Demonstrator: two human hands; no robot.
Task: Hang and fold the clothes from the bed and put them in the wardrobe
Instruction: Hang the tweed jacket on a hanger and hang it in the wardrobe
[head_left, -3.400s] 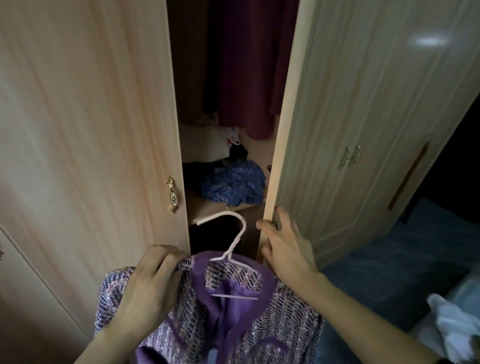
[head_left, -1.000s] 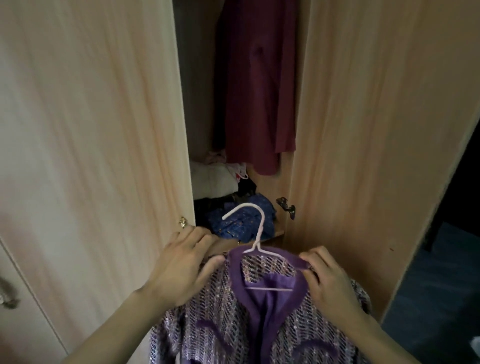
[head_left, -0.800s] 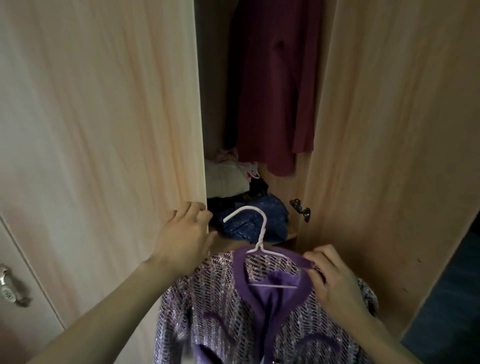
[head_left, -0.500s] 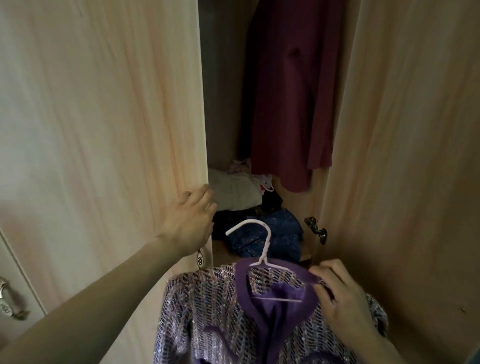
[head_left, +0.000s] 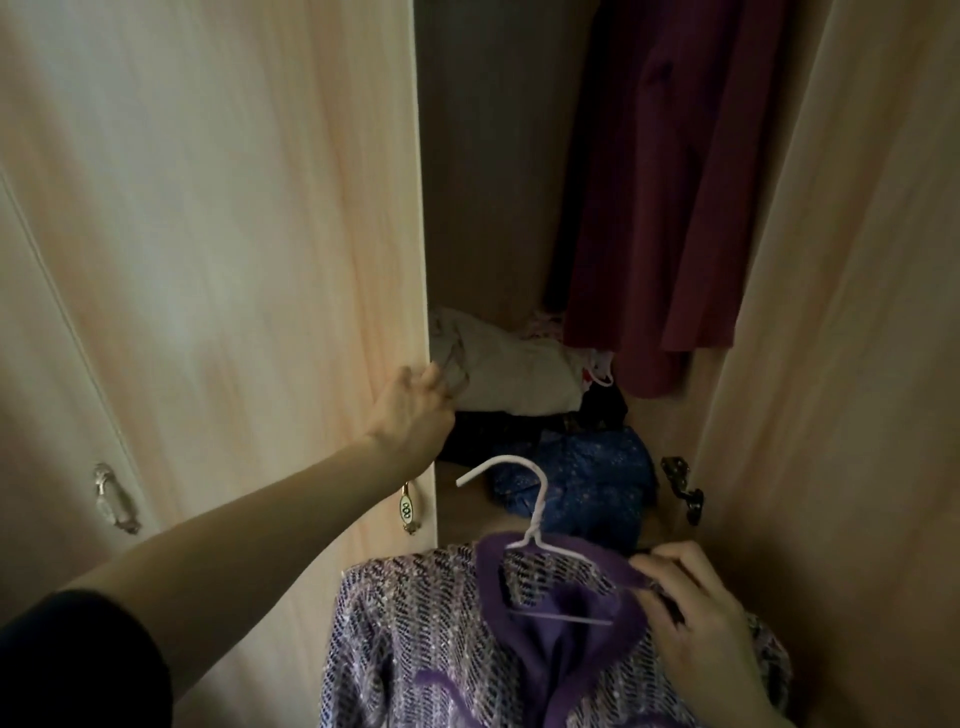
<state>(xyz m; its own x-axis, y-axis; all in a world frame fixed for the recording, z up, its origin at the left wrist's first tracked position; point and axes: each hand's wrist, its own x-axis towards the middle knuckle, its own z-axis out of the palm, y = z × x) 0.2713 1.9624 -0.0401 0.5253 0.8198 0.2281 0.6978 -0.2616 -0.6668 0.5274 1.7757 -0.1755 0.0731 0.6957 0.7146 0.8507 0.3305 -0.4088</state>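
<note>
A purple sequinned jacket (head_left: 447, 634) hangs on a white hanger (head_left: 535, 525) at the bottom centre of the frame, in front of the open wardrobe and not yet inside it. Its cloth glitters in slanting rows of sequins, and the collar and lining are plain soft purple. The hanger's thin hook curves up and to the left, free of any rail. The right hand (head_left: 701, 618), lower right, pinches the collar and the hanger's shoulder between thumb and fingers. The left hand (head_left: 415, 410), well apart from the jacket at centre left, curls its fingers round the edge of the left wardrobe door (head_left: 234, 234), pale smooth wood grain with a small oval brass handle (head_left: 408, 508) just below the wrist. Inside, a dark red garment (head_left: 670, 182) hangs long at upper right. Below it on the shelf lie a crumpled cream bundle (head_left: 514, 371), something black, and a blue speckled fabric (head_left: 587, 493) directly behind the hanger's hook. The right door (head_left: 852, 338) fills the right edge.
</note>
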